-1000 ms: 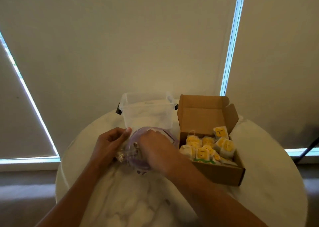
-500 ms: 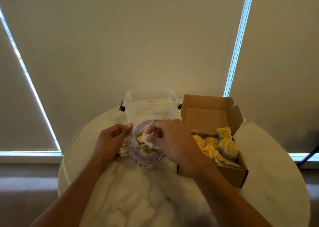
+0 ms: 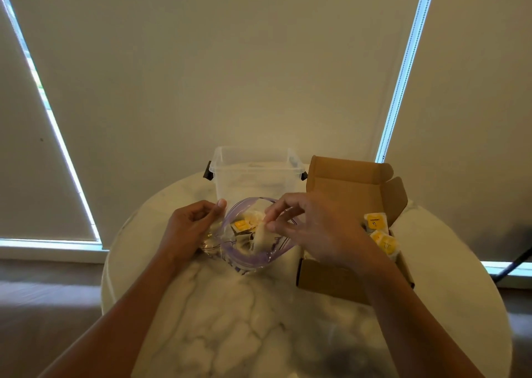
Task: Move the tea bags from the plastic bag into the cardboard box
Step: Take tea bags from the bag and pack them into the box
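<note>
A clear plastic bag (image 3: 244, 258) with a purple zip rim lies open on the marble table, with yellow-labelled tea bags inside (image 3: 241, 225). My left hand (image 3: 190, 228) pinches the bag's left rim and holds it open. Just above the bag's mouth, my right hand (image 3: 313, 228) pinches a pale tea bag (image 3: 263, 238) that hangs from the fingertips. To the right stands the open cardboard box (image 3: 325, 280), its lid flap up, with several yellow-labelled tea bags (image 3: 375, 222) inside; my right hand hides most of them.
An uncovered clear plastic tub (image 3: 253, 173) with black clips stands behind the bag. The round marble table (image 3: 244, 320) ends close behind the tub and box. Window blinds fill the background; a dark cable (image 3: 515, 264) shows at the far right.
My right hand came out of the bag holding a tea bag and has lifted it toward the box. My left hand kept its grip on the bag's rim.
</note>
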Demonstrator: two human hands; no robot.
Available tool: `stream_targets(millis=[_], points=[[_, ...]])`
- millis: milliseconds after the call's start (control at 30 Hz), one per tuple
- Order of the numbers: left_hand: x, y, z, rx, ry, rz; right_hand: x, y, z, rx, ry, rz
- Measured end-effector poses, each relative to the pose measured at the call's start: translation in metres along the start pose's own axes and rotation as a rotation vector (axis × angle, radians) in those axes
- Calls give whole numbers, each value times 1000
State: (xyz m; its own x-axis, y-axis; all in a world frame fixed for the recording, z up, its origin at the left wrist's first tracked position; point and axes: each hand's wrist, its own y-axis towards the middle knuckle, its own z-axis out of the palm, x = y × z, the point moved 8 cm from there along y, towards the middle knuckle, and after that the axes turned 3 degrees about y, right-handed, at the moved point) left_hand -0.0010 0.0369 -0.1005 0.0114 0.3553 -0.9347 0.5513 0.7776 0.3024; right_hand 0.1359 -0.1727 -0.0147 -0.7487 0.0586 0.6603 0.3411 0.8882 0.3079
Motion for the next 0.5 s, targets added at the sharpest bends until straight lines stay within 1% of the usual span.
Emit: stream_targets(millis=[100,233,400,500], points=[[0,0,0,1,13,3,2,-5,-17,-73,75,-27],[1,0,-1,3,19,1,-2,-12,-26,-83,386,-9],[0,1,0,2,26,7,-15,-21,-35,-192,548,-44],[2,2,0,6,11,3,-25,-24,-31,-199,578,-25]])
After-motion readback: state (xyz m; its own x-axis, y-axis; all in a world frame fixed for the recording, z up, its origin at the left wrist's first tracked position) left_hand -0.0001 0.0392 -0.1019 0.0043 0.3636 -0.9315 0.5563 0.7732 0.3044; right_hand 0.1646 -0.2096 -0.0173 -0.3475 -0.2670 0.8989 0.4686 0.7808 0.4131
